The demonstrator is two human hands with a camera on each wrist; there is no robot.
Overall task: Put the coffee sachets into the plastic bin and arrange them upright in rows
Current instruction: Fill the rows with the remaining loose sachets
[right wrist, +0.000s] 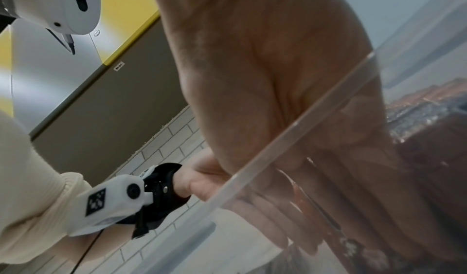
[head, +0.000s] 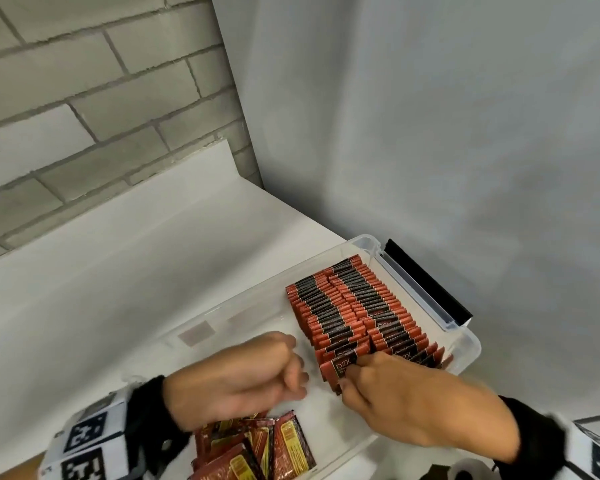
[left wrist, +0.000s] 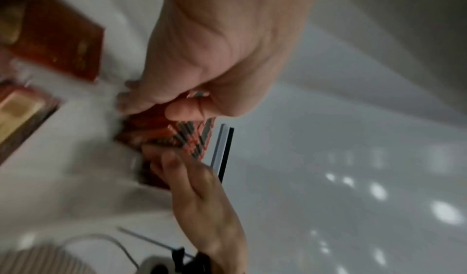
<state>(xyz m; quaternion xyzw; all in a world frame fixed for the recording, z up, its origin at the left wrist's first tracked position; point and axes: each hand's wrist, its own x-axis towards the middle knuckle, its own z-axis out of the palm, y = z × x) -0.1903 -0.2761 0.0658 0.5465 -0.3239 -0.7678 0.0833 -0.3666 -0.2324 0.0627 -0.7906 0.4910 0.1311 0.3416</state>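
A clear plastic bin stands on the white counter with two rows of red-and-black coffee sachets upright along its right side. My right hand pinches the front sachets of the near row at the bin's near end. My left hand hovers just left of it over the bin floor, fingers curled, with nothing visible in it. In the blurred left wrist view the left hand is above the rows and the right hand. The right wrist view looks through the bin wall.
A pile of loose sachets lies at the bin's near left end, under my left wrist. A black strip stands behind the bin's right rim, against the grey wall. The left half of the bin floor is bare.
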